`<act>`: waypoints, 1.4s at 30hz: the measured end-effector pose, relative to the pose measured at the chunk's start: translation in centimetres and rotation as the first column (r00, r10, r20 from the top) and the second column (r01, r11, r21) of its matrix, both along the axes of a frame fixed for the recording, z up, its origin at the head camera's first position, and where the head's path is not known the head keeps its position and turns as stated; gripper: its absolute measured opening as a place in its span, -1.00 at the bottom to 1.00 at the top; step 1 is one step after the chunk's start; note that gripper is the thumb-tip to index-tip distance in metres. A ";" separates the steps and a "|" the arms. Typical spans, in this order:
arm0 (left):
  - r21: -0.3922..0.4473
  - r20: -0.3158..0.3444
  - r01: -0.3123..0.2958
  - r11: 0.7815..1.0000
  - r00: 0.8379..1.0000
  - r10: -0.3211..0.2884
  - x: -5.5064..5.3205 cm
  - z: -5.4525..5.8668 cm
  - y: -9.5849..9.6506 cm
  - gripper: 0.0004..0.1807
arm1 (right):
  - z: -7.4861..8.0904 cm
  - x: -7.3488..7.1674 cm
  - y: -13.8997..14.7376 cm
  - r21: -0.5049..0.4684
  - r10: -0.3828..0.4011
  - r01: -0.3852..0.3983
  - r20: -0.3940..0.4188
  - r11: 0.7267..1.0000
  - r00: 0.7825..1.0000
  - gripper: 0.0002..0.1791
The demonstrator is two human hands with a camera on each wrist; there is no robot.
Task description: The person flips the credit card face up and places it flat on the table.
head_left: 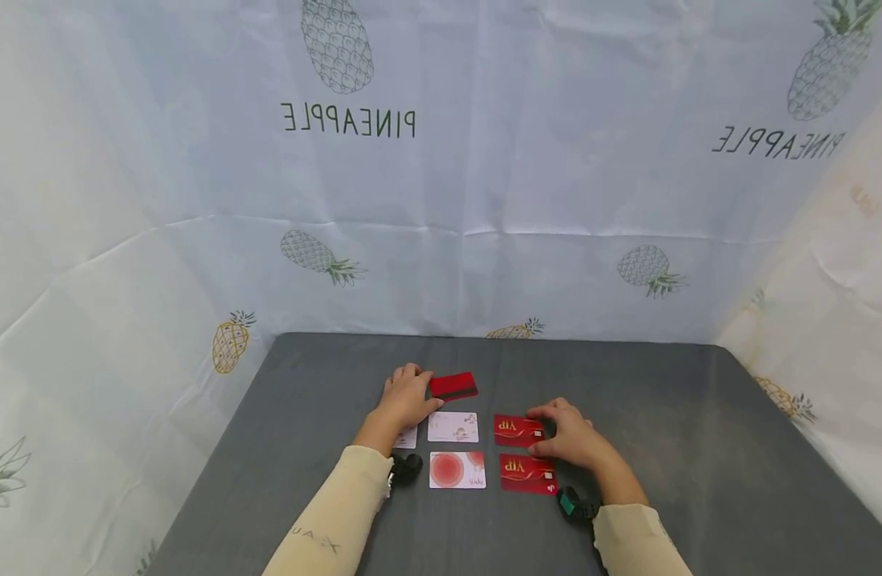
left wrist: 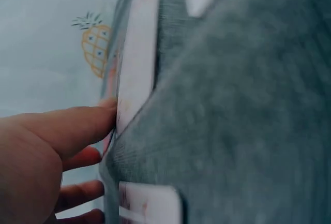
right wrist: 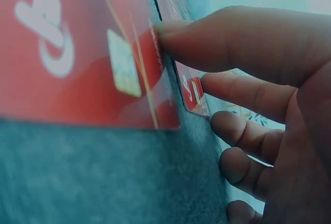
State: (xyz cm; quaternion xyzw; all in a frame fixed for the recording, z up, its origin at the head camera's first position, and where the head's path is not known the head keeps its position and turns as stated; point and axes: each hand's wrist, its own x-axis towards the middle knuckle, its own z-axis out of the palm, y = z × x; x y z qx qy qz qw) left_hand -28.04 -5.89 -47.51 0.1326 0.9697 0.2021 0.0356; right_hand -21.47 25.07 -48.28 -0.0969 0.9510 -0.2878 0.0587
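My left hand [head_left: 403, 398] is at the left end of a red card [head_left: 455, 390] with a dark stripe. Its thumb and index finger touch or nearly touch that card's edge. Below lies a pale pink card [head_left: 452, 427], which the left thumb [left wrist: 85, 125] reaches in the left wrist view. Another pink card [head_left: 408, 438] is partly hidden by the left wrist. My right hand [head_left: 572, 434] spans the right end of the upper red VIP card [head_left: 515, 430], fingers loosely bent. The right thumb [right wrist: 207, 40] meets the top edge of the lower red VIP card [head_left: 527, 474].
A white card with a red circle [head_left: 457, 470] lies below the pink one, left of the lower VIP card. All cards lie flat on a dark grey table [head_left: 628, 384]. A pineapple-print cloth [head_left: 455, 184] hangs behind and at both sides.
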 end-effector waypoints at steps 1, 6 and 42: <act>-0.002 -0.001 -0.007 1.000 1.000 0.007 0.0 -0.1 0.0 -0.36 | 0.1 0.0 -0.2 -0.002 -0.007 0.007 0.001 1.000 1.000 -0.36; 0.009 -0.005 -0.028 1.000 1.000 0.028 -0.1 -0.1 0.2 -0.42 | 0.1 -0.3 -1.3 -0.003 -0.056 0.056 -0.031 0.998 0.998 -0.41; 0.179 -0.264 -0.002 0.984 0.963 0.050 1.8 0.3 1.0 -0.32 | 0.3 -4.8 -10.7 -0.135 -0.129 0.098 -0.244 0.986 0.961 -0.33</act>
